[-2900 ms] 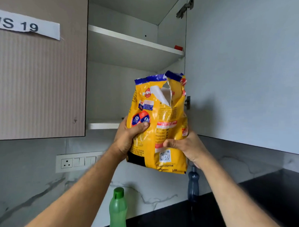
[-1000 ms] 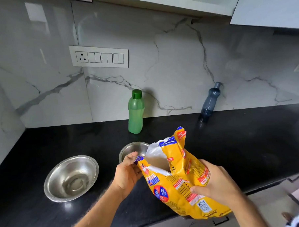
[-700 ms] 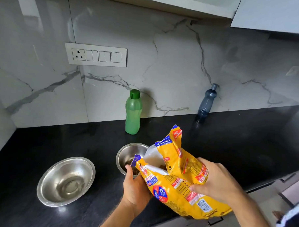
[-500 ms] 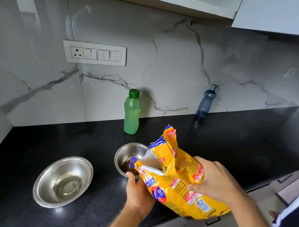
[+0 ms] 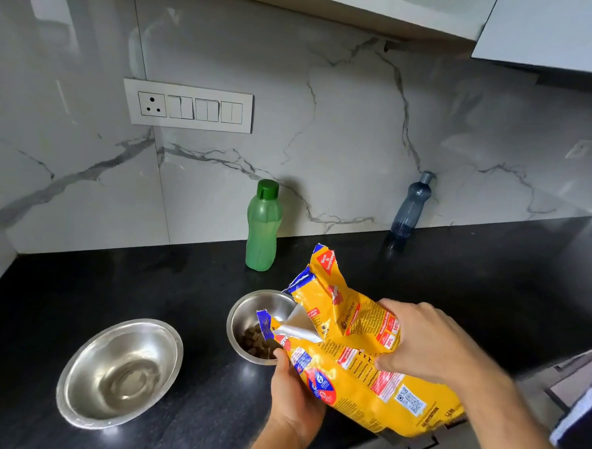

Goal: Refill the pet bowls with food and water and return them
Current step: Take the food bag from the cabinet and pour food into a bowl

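Both hands hold the yellow pet food bag (image 5: 360,359), which is tilted with its torn mouth down to the left, over the small steel bowl (image 5: 250,312). The left hand (image 5: 295,399) cups the bag from below near the mouth, thumb up along its side and just beside the near rim of that bowl. The right hand (image 5: 428,345) lies over the upper side of the bag, fingers curled onto the foil. Brown kibble (image 5: 254,343) lies in the bottom of the small bowl, right under the bag's opening. The bag's bottom end reaches out past the front edge of the black table (image 5: 149,282). The larger steel bowl (image 5: 118,372) sits on the table to the left, apart from both hands. A green bottle (image 5: 263,226) stands behind the small bowl, and a dark blue bottle (image 5: 411,205) stands farther right against the marble wall (image 5: 343,124), which carries a switch panel (image 5: 188,106).
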A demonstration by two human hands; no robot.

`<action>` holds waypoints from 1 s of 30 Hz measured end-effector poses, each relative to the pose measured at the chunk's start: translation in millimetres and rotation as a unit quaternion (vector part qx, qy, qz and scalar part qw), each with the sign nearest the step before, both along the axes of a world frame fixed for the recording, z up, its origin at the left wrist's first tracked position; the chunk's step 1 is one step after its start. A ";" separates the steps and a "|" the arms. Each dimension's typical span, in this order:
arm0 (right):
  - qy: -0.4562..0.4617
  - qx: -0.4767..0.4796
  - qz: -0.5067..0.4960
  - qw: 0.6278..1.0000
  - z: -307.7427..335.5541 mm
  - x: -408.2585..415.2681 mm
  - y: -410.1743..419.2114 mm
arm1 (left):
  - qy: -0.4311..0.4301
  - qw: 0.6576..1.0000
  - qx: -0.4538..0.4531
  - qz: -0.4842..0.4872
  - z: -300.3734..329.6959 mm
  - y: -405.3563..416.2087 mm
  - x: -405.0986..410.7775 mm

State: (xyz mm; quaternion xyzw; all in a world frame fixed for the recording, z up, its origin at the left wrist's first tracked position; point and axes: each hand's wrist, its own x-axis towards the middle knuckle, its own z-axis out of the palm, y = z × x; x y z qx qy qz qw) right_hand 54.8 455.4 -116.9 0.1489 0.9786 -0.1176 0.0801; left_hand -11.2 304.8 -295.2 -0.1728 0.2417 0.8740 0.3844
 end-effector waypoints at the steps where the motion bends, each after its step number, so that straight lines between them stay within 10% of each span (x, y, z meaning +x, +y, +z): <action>1: -0.004 -0.010 -0.005 1.000 0.6 -2.9 -0.4 | 0.001 1.000 -0.004 0.003 0.9 1.2 0.3; 30: -0.105 -0.043 -0.035 0.993 14.2 -40.6 -15.0 | -0.043 0.998 0.013 0.052 14.1 10.5 15.3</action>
